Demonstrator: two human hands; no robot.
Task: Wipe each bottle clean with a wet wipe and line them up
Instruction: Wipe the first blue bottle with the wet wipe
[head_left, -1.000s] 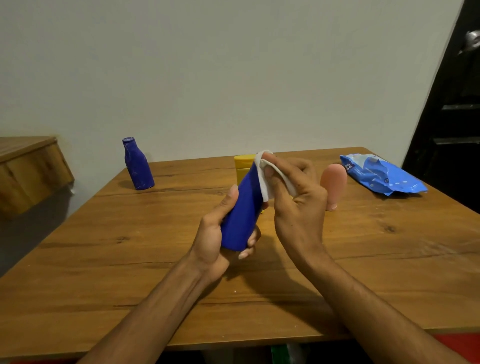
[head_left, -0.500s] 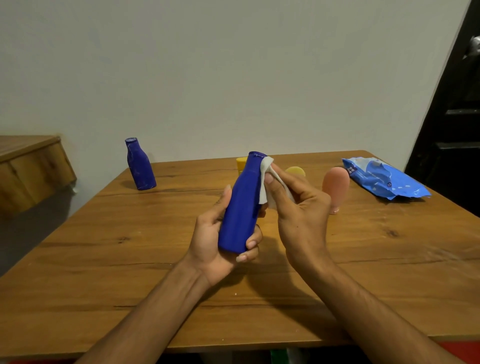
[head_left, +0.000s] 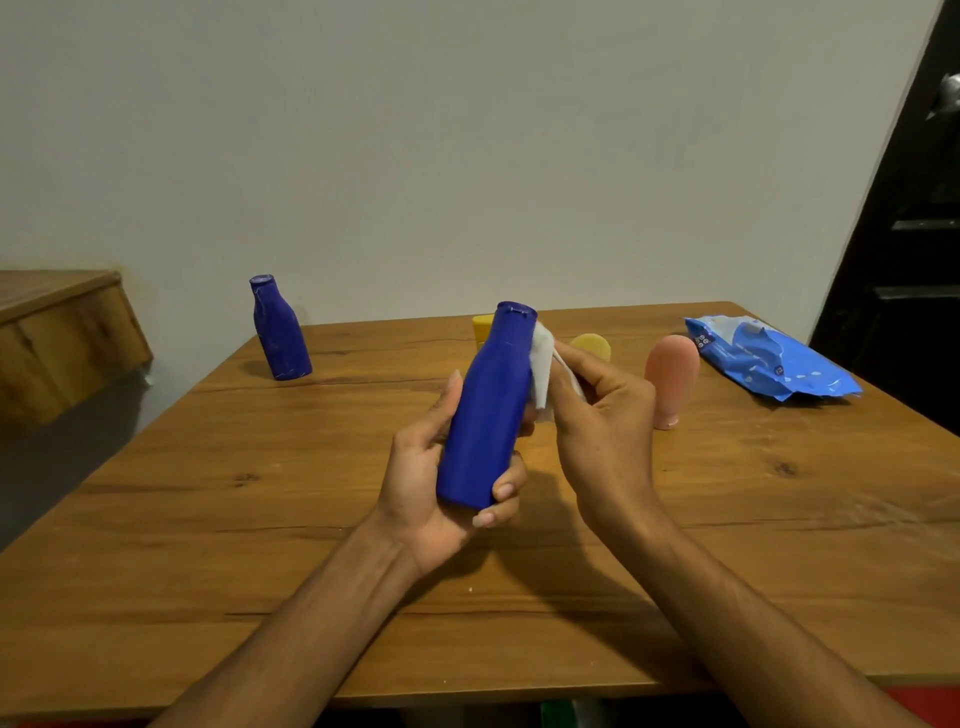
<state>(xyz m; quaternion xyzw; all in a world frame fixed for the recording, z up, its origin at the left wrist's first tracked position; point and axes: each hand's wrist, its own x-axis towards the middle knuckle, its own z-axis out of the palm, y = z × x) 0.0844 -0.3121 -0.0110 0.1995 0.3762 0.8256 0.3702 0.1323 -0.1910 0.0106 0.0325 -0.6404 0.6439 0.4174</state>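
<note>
My left hand (head_left: 423, 488) grips the lower half of a blue bottle (head_left: 485, 410), holding it nearly upright above the table's middle. My right hand (head_left: 597, 415) pinches a white wet wipe (head_left: 540, 369) against the bottle's right shoulder, just below the neck. A second, darker blue bottle (head_left: 278, 330) stands at the table's far left. Behind my hands, two yellow bottles (head_left: 482, 327) (head_left: 592, 345) are partly hidden. A pink bottle (head_left: 670, 379) stands to the right of my right hand.
A blue wet-wipe pack (head_left: 769, 364) lies at the far right of the wooden table (head_left: 208, 519). A wooden shelf (head_left: 57, 338) juts from the wall at the left. A dark door (head_left: 914, 234) is at the right edge.
The bottle has been tipped more upright. My right hand slid the wipe from over the bottle's top down to its right shoulder, uncovering the cap.
</note>
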